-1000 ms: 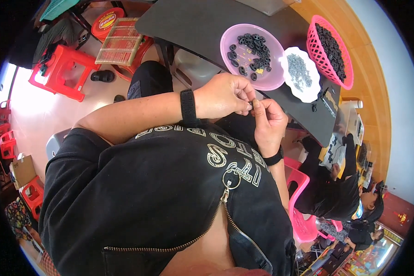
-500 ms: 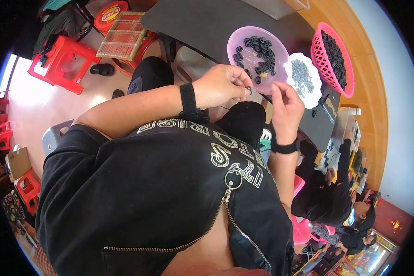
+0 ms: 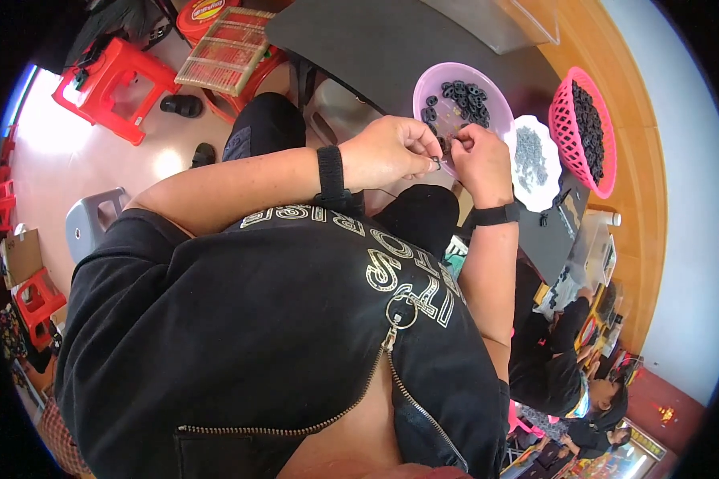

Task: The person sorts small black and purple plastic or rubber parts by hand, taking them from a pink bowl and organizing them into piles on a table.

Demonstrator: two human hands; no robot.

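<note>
My left hand [image 3: 387,152] pinches a small black part [image 3: 435,162] between thumb and fingertips, just off the near rim of the purple plastic bowl [image 3: 430,77]. My right hand [image 3: 483,164] reaches over that rim, its thumb and fingers bunched together. What those fingers hold, if anything, is hidden. Several black oval pieces [image 3: 466,97] lie in the bowl, with small gold-coloured bits among them. To the bowl's right stands a white wavy-edged plate [image 3: 548,182] bearing a heap of tiny grey metal pieces [image 3: 529,156].
A pink lattice basket [image 3: 564,124] filled with black parts stands right of the plate on the dark table [image 3: 335,44]. Red stools [image 3: 120,76] and a bamboo rack [image 3: 225,52] are at the far left. Another person [image 3: 555,367] sits to the right.
My right hand has moved left over the bowl's near edge, closer to my left hand. My left hand keeps its pinch on the small black part. The whole view has shifted slightly.
</note>
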